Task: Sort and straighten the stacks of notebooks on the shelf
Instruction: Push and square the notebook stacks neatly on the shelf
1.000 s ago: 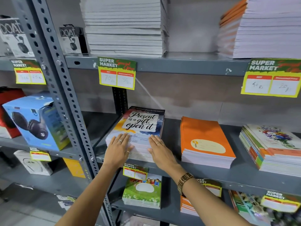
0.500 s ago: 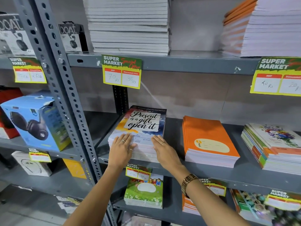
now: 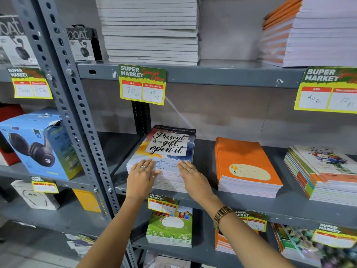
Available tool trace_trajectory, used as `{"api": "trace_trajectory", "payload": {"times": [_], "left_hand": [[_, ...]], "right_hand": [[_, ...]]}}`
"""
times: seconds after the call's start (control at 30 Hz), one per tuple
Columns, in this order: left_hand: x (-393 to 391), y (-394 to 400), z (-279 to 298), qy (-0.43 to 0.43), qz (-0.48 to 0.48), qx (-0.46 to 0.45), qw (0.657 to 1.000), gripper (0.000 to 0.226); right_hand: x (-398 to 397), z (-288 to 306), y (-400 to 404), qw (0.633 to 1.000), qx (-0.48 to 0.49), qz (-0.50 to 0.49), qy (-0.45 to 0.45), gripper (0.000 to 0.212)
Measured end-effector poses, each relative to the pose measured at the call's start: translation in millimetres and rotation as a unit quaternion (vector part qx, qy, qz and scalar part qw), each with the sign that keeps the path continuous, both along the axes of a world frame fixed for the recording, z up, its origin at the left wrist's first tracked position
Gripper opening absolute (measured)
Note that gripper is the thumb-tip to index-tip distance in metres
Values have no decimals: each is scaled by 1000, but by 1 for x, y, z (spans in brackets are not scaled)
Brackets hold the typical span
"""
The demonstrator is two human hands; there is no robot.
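A stack of notebooks with a "Present is a gift, open it" cover [image 3: 168, 146] lies at the left end of the middle grey shelf [image 3: 204, 157]. My left hand [image 3: 140, 177] rests flat on the stack's near left corner, fingers spread over the cover. My right hand [image 3: 193, 177] lies flat against the near right corner, fingers together. Neither hand grips anything. To the right sit an orange notebook stack [image 3: 245, 167] and a slightly fanned, floral-covered stack [image 3: 324, 171].
The upper shelf carries a tall white-edged stack [image 3: 150, 29] and an orange-and-white stack [image 3: 309, 31]. Yellow price tags [image 3: 143, 85] hang from shelf edges. A perforated upright post [image 3: 65, 101] separates headphone boxes [image 3: 38, 144] on the left. More notebooks [image 3: 170, 227] lie on the lower shelf.
Both hands stay pressed on the front of the same stack. The stack sits slightly further back and more squarely aligned; the camera has shifted a little closer.
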State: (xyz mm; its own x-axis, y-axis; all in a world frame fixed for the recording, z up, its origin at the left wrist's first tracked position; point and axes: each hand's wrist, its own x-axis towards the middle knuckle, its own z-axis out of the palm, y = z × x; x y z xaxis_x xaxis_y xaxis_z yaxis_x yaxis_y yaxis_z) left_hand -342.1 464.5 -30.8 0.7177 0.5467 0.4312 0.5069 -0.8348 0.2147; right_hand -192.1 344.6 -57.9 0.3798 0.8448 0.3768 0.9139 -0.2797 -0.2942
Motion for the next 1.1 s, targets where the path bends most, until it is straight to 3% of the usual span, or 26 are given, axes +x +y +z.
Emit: {"api": "trace_trajectory", "payload": {"times": [0.13, 0.27, 0.47, 0.57, 0.63, 0.7, 0.83, 1.1], "left_hand": [[0, 0, 1, 16, 14, -7, 1000, 62], [0, 0, -1, 21, 8, -6, 1000, 67], [2, 4, -7, -31, 7, -29, 999, 62], [3, 3, -8, -28, 8, -30, 999, 53], [1, 1, -10, -11, 8, -27, 1000, 68], [1, -2, -16, 1, 16, -18, 1000, 91], [13, -17, -17, -22, 22, -28, 999, 97], [87, -86, 12, -33, -72, 14, 997, 82]], "right_hand": [[0, 0, 0, 1000, 5, 0, 9, 49], [0, 1, 0, 1000, 3, 1, 24, 46], [-2, 3, -1, 999, -9, 5, 39, 45], [-1, 7, -8, 996, -7, 29, 87, 51], [2, 8, -19, 994, 25, 36, 104, 59], [4, 9, -33, 993, 93, 12, 74, 60], [18, 11, -63, 976, 211, -46, 10, 51], [79, 25, -143, 966, 207, -151, -46, 48]]}}
